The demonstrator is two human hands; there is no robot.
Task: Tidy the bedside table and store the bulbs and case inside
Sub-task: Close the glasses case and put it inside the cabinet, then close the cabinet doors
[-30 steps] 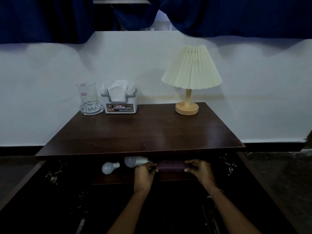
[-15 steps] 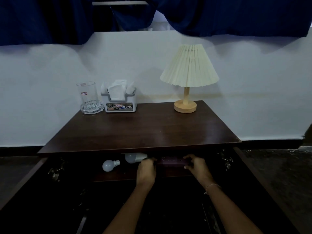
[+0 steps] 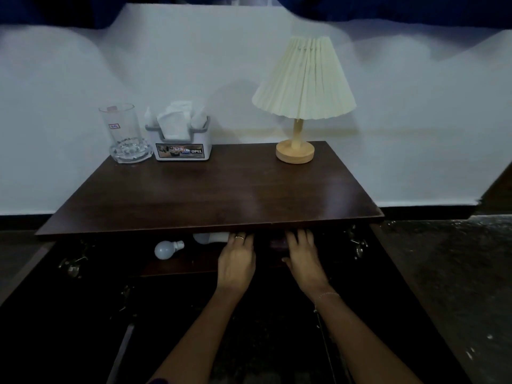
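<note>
Under the table [image 3: 210, 195] top, on the inner shelf [image 3: 177, 266], lie two white bulbs: one bulb [image 3: 167, 248] in plain view to the left of the hands, the second bulb [image 3: 211, 237] half hidden under the table edge, touching the left hand [image 3: 236, 261]. The dark purple case [image 3: 278, 243] lies on the same shelf between the left hand and the right hand [image 3: 304, 259], both reaching palm-down with fingers curled at its ends, grip not confirmable in the gloom. On the table top stand a glass [image 3: 122, 134], a tissue box [image 3: 180, 139] holding white tissues, and a lamp [image 3: 303, 92] to the right of them.
</note>
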